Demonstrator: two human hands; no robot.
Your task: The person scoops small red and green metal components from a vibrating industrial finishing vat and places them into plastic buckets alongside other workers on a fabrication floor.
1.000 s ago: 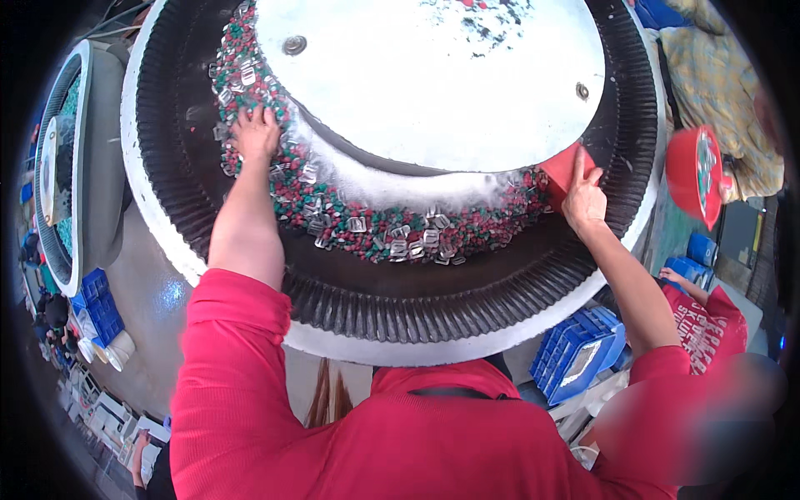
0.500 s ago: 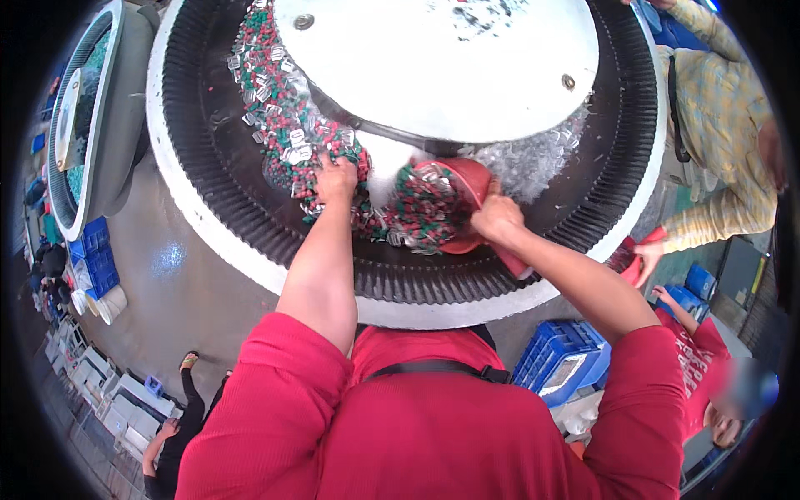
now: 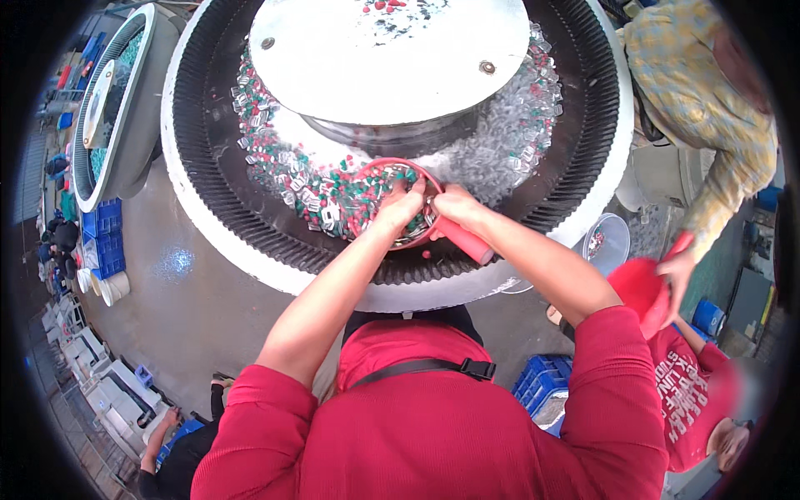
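Observation:
A red scoop (image 3: 360, 176) with a thick handle lies in a round tub (image 3: 604, 175), tipped among small red and green pieces and clear and silvery buckle-like ones. My right hand (image 3: 458, 207) grips the scoop where its handle meets the bowl. My left hand (image 3: 402, 208) reaches over the scoop's near side, beside the right hand, fingertips down among the pieces; its fingers are partly hidden. Mixed pieces (image 3: 312, 196) spread left of the scoop, and greyish translucent bits (image 3: 508, 137) lie to its right. White froth-like material shows behind the scoop.
A white domed cover (image 3: 392, 67) fills the tub's middle. At right, a co-worker in a plaid sleeve (image 3: 733, 196) holds another red scoop (image 3: 637, 287) near a translucent bucket (image 3: 607, 239). Blue crates (image 3: 542, 379) stand behind my right arm. A second tub (image 3: 125, 108) is at left.
My left hand has gone from the loose pile to the scoop. The scoop has shifted left and turned, its opening more upward. The co-worker's scoop shows more fully. The view has shifted.

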